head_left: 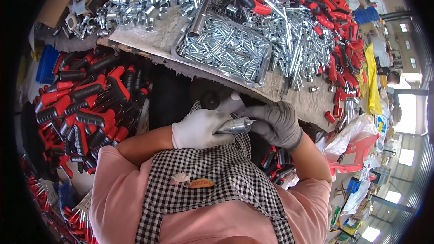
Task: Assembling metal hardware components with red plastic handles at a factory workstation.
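My left hand [199,129], in a white glove, is closed round a shiny metal cylinder with ringed grooves [237,125]. The cylinder lies almost level in front of my chest, its narrower end toward the right. Close to that end, my right hand [279,124] in a grey glove has its fingers bent together. A thin bright tip shows between the cylinder and the right fingers; what these fingers pinch is hidden. Just beyond my hands, on the bench, a metal tray [266,68] is filled with small silvery pins.
Metal sleeves [151,0] are heaped at the back left of the bench [144,34]. Red-and-black tool handles [334,18] pile up at the right, with more handles [86,104] low at the left. A clear and red plastic bag [355,144] sits right of my arm.
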A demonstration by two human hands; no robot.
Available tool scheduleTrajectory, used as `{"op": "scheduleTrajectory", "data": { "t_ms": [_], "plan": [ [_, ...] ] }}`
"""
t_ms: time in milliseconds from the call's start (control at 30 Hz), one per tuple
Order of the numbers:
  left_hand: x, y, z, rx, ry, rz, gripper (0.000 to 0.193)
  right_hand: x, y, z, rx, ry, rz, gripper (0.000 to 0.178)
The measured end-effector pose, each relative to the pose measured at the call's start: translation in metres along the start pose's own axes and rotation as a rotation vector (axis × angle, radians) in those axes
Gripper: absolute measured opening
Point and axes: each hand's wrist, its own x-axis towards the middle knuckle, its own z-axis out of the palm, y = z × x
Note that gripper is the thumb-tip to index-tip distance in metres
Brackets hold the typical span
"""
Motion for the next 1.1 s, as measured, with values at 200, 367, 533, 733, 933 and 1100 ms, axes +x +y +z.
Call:
{"op": "scheduleTrajectory", "data": {
  "t_ms": [200,367,533,733,933,1100],
  "plan": [
    [-0.002,0.001,-0.003,-0.009,0.059,-0.019,0.039,0.012,-0.012,-0.002,-0.086,0.181,-0.174,0.043],
    [-0.002,-0.001,-0.002,-0.022,-0.011,0.024,0.035,0.005,-0.002,0.013,-0.145,0.142,-0.308,0.048],
    [-0.006,-0.013,0.011,0.159,0.014,0.249,0.023,0.0,0.001,0.018,-0.254,0.168,-0.191,0.04],
    [0.0,0.01,-0.002,0.013,0.07,0.017,0.035,0.007,0.014,0.03,-0.113,0.25,-0.187,0.049],
    [-0.002,0.007,-0.004,-0.042,-0.065,-0.105,0.04,0.014,-0.007,0.008,0.015,0.155,-0.357,0.07],
    [0.0,0.005,-0.001,0.042,-0.05,-0.037,0.041,0.005,-0.001,0.011,-0.067,0.112,-0.263,0.043]
  ]
}}
